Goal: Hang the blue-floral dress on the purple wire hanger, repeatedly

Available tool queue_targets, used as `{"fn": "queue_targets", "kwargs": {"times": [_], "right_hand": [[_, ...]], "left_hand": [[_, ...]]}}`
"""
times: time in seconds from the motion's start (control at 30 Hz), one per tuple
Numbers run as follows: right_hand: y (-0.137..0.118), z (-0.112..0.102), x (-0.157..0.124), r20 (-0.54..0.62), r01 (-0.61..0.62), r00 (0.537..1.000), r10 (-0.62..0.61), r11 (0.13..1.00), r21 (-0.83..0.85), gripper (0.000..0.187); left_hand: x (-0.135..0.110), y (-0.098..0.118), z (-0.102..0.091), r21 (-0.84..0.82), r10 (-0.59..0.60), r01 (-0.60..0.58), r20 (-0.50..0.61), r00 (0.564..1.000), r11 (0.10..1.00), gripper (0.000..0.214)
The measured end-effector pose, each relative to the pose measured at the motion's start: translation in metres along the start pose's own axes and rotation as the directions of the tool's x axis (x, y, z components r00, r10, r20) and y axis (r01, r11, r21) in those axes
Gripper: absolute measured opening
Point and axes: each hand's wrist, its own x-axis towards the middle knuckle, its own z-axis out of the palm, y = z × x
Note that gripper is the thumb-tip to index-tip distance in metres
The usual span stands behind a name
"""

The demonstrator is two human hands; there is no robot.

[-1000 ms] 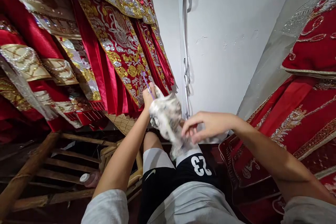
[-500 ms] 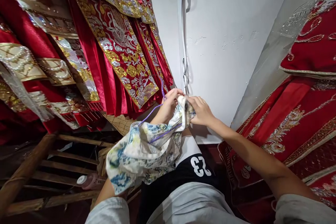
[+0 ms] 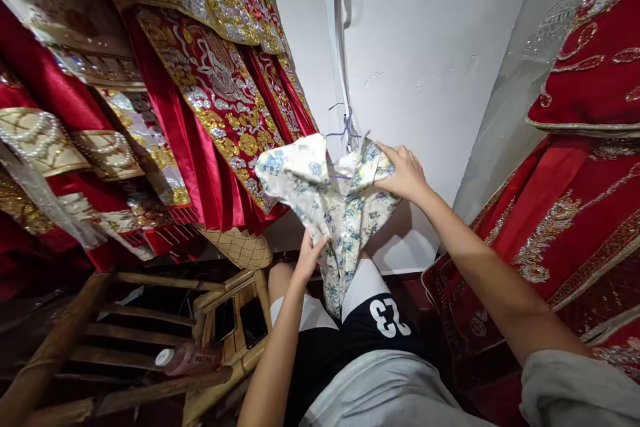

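Note:
A white shirt with a blue and yellow floral print hangs spread out in front of me, its lower part dropping between my knees. A thin purple hanger shows at its neck opening, with the hook pointing up. My right hand grips the shirt's right shoulder, thumb on the near side and the other fingers partly behind the cloth. My left hand pinches the left side of the shirt lower down. Its fingertips are partly hidden by the fabric.
Red and gold embroidered garments hang at left, and more red beaded garments at right. A metal rail runs along the white wall. Below left, a bamboo chair and small stool hold a bottle and two phones.
The bunched shirt has been lifted off my lap and opened out, with the hanger now at its neck. My left hand has moved down; my right hand has shifted slightly right and up.

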Motion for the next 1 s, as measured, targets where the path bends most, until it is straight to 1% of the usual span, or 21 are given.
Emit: {"fn": "queue_targets", "kwargs": {"times": [0.03,0.1,0.13,0.2,0.23,0.27,0.3,0.33,0.37,0.4,0.43,0.47,0.5,0.53,0.57,0.6,0.67,0.73,0.87,0.93,1.0], "right_hand": [[-0.004,0.002,-0.004,0.008,0.043,0.999,-0.043,0.999,0.012,0.092],[-0.011,0.007,-0.017,0.018,0.108,0.994,-0.109,0.993,0.045,0.092],[-0.014,0.01,-0.027,0.031,0.135,0.99,-0.137,0.988,0.078,0.091],[-0.02,0.019,-0.049,0.071,0.167,0.981,-0.183,0.967,0.193,0.085],[-0.025,0.026,-0.062,0.088,0.162,0.977,-0.192,0.948,0.273,0.08],[-0.031,0.035,-0.076,0.096,0.138,0.978,-0.184,0.922,0.361,0.074],[-0.038,0.045,-0.091,0.086,0.097,0.985,-0.151,0.888,0.449,0.067],[-0.046,0.056,-0.107,0.067,0.045,0.993,-0.095,0.847,0.529,0.059],[-0.054,0.068,-0.123,0.036,-0.011,0.999,-0.013,0.796,0.605,0.05],[-0.062,0.08,-0.139,0.011,-0.087,0.994,0.106,0.741,0.666,0.042],[-0.068,0.092,-0.154,0.025,-0.174,0.974,0.224,0.676,0.716,0.036],[-0.072,0.102,-0.166,0.075,-0.262,0.944,0.321,0.595,0.76,0.034],[-0.075,0.109,-0.175,0.127,-0.314,0.921,0.367,0.512,0.8,0.036],[-0.076,0.114,-0.18,0.181,-0.352,0.907,0.38,0.447,0.822,0.038],[-0.076,0.115,-0.183,0.224,-0.376,0.899,0.376,0.401,0.836,0.039],[-0.075,0.114,-0.182,0.249,-0.388,0.897,0.366,0.377,0.841,0.039],[-0.071,0.107,-0.176,0.262,-0.398,0.894,0.363,0.378,0.836,0.035],[-0.068,0.098,-0.169,0.265,-0.408,0.892,0.365,0.401,0.82,0.032],[-0.068,0.089,-0.166,0.318,-0.448,0.885,0.34,0.435,0.781,0.035],[-0.069,0.087,-0.168,0.329,-0.462,0.88,0.342,0.457,0.76,0.036],[-0.068,0.086,-0.17,0.345,-0.474,0.876,0.337,0.471,0.744,0.034]], "left_hand": [[-0.003,-0.006,0.001,-0.029,-0.018,0.018,-0.007,1.0,0.999,0.072],[-0.01,-0.016,0.004,-0.097,-0.101,0.092,-0.092,0.991,0.991,0.063],[-0.014,-0.02,0.005,-0.129,-0.162,0.142,-0.162,0.973,0.981,0.058],[-0.026,-0.03,0.01,-0.196,-0.28,0.23,-0.285,0.917,0.953,0.053],[-0.034,-0.034,0.013,-0.225,-0.322,0.26,-0.317,0.892,0.939,0.052],[-0.041,-0.038,0.017,-0.246,-0.344,0.272,-0.328,0.88,0.931,0.052],[-0.048,-0.041,0.021,-0.253,-0.343,0.269,-0.319,0.884,0.929,0.052],[-0.055,-0.042,0.026,-0.249,-0.322,0.252,-0.301,0.898,0.935,0.051],[-0.061,-0.043,0.031,-0.236,-0.292,0.23,-0.277,0.915,0.944,0.049],[-0.066,-0.043,0.035,-0.217,-0.267,0.214,-0.256,0.929,0.952,0.047],[-0.07,-0.041,0.039,-0.195,-0.256,0.211,-0.243,0.936,0.958,0.046],[-0.073,-0.04,0.042,-0.173,-0.258,0.221,-0.239,0.936,0.96,0.045],[-0.075,-0.038,0.045,-0.155,-0.263,0.232,-0.231,0.937,0.96,0.045],[-0.076,-0.036,0.046,-0.149,-0.26,0.231,-0.214,0.941,0.961,0.045],[-0.077,-0.034,0.048,-0.154,-0.244,0.217,-0.19,0.951,0.964,0.046],[-0.077,-0.032,0.049,-0.165,-0.219,0.192,-0.163,0.962,0.967,0.048],[-0.078,-0.031,0.05,-0.187,-0.175,0.15,-0.127,0.976,0.971,0.05],[-0.08,-0.032,0.051,-0.178,-0.174,0.15,-0.127,0.977,0.973,0.051],[-0.084,-0.035,0.05,-0.126,-0.224,0.208,-0.134,0.965,0.97,0.052],[-0.085,-0.038,0.049,-0.108,-0.26,0.246,-0.147,0.954,0.963,0.056],[-0.085,-0.039,0.048,-0.102,-0.263,0.249,-0.16,0.951,0.963,0.061]]}}
